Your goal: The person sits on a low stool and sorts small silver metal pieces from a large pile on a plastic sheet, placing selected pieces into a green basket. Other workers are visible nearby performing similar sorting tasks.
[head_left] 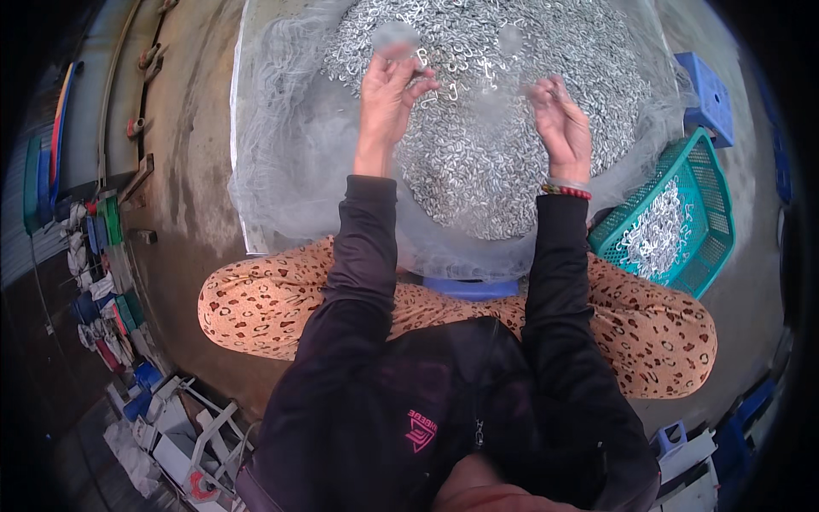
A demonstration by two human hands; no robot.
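Note:
A wide heap of small hook-shaped, silver-white pieces [478, 179] lies in front of me. My left hand [388, 102] is over its left part, fingers apart, and nothing shows in its grasp. Several larger-looking white hooks [454, 90] appear between my hands, close to the left fingertips; whether they lie on the heap or hang above it is unclear. Farther right, my right hand [563, 124] is raised over the heap with bent fingers. Its fingertips are smeared, so any small piece in them cannot be made out. A red beaded bracelet circles that wrist.
Pale netting [290, 162] spreads under and around the heap. A green plastic basket [721, 222] with more hook-shaped pieces stands beside my right knee, near a blue plastic stool [706, 98]. Stacked clutter [183, 427] lies behind at lower left. Blurry spots veil parts of the picture.

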